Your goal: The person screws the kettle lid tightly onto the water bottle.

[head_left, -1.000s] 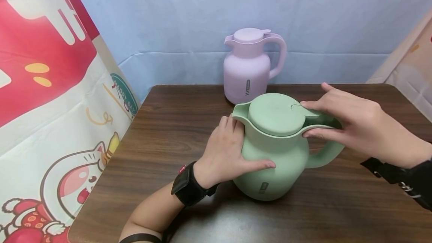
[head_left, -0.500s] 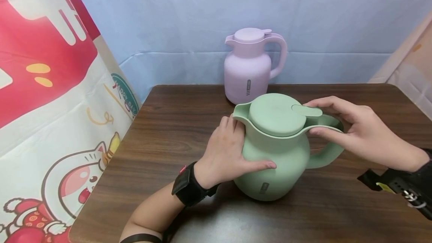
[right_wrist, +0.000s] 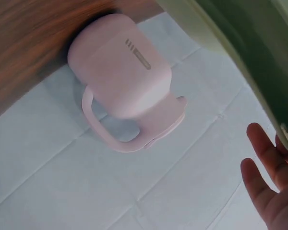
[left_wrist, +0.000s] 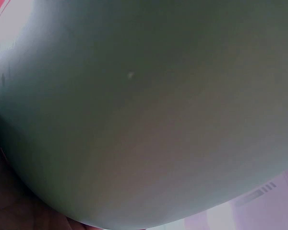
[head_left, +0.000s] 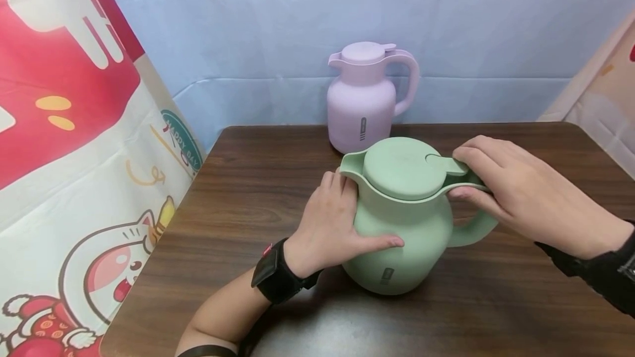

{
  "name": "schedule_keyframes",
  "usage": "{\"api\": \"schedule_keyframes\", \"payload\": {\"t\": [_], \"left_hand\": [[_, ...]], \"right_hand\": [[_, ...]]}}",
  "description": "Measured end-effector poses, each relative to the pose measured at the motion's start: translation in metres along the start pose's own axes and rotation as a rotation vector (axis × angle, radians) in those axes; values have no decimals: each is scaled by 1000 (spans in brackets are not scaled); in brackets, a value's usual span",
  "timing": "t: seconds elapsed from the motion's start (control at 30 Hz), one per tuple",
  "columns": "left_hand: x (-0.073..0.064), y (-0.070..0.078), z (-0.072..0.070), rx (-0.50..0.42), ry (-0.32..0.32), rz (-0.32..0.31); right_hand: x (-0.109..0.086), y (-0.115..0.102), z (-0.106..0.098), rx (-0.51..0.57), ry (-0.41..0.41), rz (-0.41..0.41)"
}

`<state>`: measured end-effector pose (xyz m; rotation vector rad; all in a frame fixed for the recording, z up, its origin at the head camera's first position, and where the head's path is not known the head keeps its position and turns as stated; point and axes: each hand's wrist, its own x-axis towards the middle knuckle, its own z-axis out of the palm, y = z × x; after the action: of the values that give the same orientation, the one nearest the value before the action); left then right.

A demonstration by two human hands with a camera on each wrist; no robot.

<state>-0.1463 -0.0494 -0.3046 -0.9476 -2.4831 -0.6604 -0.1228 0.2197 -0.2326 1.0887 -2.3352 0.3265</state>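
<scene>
A light green thermal jug (head_left: 426, 219) with a round lid (head_left: 404, 167) stands upright on the wooden table. My left hand (head_left: 327, 230) holds its body from the left, the thumb lying across the front and the fingers curving around under the spout. On the other side, my right hand (head_left: 521, 191) grips the top of the handle, fingers over the tip of the lid's lever (head_left: 448, 165) and thumb under the handle's rim. The jug's body (left_wrist: 149, 105) fills most of the left wrist view. Two fingers (right_wrist: 261, 143) show apart beside the green handle in the right wrist view.
Behind the green jug, a lilac thermal jug (head_left: 362, 106) of the same form stands near the back edge of the brown table (head_left: 258, 180). A pale blue cloth (head_left: 278, 32) hangs behind, and a printed cartoon cloth (head_left: 64, 180) covers the left side.
My right hand's fingers slid back off the lid's lever, leaving it in full view, then came down over its tip. My left hand and the green jug have stayed in place.
</scene>
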Motion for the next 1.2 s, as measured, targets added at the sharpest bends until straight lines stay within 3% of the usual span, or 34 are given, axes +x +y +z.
{"api": "schedule_keyframes", "payload": {"t": [0.4, 0.57, 0.87, 1.2], "left_hand": [[0, -1, 0, -2, -1, -1], [0, -1, 0, 2, 0, 4], [0, -1, 0, -3, 12, 12], [-1, -1, 1, 7, 3, -1]], "right_hand": [[10, -13, 1, -81, 142, -141], [6, -8, 3, -11, 114, -88], [-7, 1, 5, 215, -30, 161], [-5, 6, 11, 201, 45, 44]]}}
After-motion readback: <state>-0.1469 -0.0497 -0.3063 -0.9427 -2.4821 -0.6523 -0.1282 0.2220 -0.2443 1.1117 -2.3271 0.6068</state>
